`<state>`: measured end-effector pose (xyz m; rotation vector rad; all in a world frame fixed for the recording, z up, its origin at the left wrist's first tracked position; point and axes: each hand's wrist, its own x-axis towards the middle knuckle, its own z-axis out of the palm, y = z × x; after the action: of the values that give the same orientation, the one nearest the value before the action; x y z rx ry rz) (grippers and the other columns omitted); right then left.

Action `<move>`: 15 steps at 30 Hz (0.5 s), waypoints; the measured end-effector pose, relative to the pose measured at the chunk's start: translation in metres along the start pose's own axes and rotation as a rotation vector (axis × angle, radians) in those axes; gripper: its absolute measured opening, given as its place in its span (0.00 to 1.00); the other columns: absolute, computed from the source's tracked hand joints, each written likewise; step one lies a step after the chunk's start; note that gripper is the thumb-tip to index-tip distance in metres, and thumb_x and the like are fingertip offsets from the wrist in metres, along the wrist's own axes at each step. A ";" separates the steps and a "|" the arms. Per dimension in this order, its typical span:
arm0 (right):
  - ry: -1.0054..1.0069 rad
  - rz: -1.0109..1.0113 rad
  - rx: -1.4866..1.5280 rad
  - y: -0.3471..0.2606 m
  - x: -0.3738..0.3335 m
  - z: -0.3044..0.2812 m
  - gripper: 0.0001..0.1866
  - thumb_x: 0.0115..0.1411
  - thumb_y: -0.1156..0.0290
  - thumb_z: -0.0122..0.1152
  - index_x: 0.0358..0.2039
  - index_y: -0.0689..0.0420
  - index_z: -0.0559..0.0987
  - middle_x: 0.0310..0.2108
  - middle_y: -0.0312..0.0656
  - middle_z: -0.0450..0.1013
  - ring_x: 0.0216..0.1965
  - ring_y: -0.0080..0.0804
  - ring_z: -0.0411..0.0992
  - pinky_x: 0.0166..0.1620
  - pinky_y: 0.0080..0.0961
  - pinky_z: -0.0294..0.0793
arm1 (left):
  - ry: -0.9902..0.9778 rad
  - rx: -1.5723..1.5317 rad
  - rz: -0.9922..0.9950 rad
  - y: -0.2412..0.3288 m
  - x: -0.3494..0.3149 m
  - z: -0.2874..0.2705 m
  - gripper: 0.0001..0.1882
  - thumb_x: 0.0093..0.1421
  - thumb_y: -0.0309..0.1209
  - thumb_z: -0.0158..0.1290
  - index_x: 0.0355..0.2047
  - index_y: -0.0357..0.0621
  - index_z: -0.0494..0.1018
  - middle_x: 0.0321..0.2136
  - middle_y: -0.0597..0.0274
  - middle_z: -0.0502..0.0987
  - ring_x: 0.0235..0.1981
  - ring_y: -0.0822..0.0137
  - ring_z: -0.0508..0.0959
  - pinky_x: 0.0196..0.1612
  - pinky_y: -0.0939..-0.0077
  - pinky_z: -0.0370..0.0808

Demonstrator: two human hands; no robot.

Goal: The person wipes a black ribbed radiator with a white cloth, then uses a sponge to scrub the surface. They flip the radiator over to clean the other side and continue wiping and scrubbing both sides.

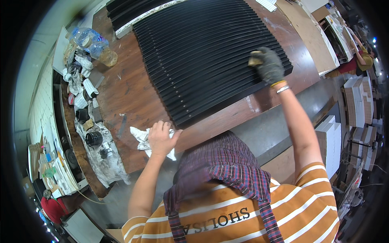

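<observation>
A row of long black slats lies side by side across the brown table, with a line of small light dots along its left part. My right hand, in a dark grey work glove, is over the slats near their right edge. It is closed on a small yellowish pad, perhaps a piece of sponge; the hand is slightly blurred. My bare left hand lies flat on a crumpled white cloth by the table's near edge, beside the slats' lower left corner. Its fingers are stretched out and its thumb is apart.
At the table's left stand plastic bottles with brownish liquid. Below them lie crumpled rags, a black round container and a stained cloth. More black slats lie at the back left. Other people are farther off at both sides.
</observation>
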<state>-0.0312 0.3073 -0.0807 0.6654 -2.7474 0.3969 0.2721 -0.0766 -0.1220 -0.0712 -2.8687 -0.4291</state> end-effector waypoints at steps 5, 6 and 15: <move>-0.099 0.332 -0.288 0.140 0.030 -0.038 0.16 0.55 0.62 0.72 0.44 0.47 0.88 0.48 0.46 0.80 0.51 0.51 0.76 0.56 0.42 0.75 | -0.007 0.030 -0.002 0.003 0.002 -0.001 0.22 0.45 0.42 0.70 0.31 0.44 0.72 0.29 0.56 0.71 0.33 0.51 0.74 0.35 0.58 0.71; -0.090 0.358 -0.374 0.156 0.035 -0.042 0.16 0.55 0.60 0.72 0.45 0.46 0.88 0.48 0.46 0.80 0.51 0.51 0.77 0.56 0.42 0.76 | -0.015 0.050 -0.004 0.003 0.002 0.000 0.22 0.45 0.43 0.70 0.31 0.45 0.72 0.30 0.58 0.71 0.33 0.52 0.74 0.35 0.58 0.70; 0.163 -0.404 0.353 -0.084 -0.035 -0.003 0.16 0.60 0.68 0.67 0.50 0.50 0.81 0.49 0.46 0.76 0.52 0.46 0.75 0.59 0.45 0.74 | -0.041 0.077 -0.035 0.005 0.001 0.003 0.22 0.46 0.42 0.69 0.31 0.45 0.70 0.30 0.56 0.70 0.33 0.51 0.74 0.36 0.58 0.70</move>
<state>0.0394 0.2500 -0.0733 1.1881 -2.3292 0.8056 0.2712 -0.0708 -0.1227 -0.0166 -2.9270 -0.3270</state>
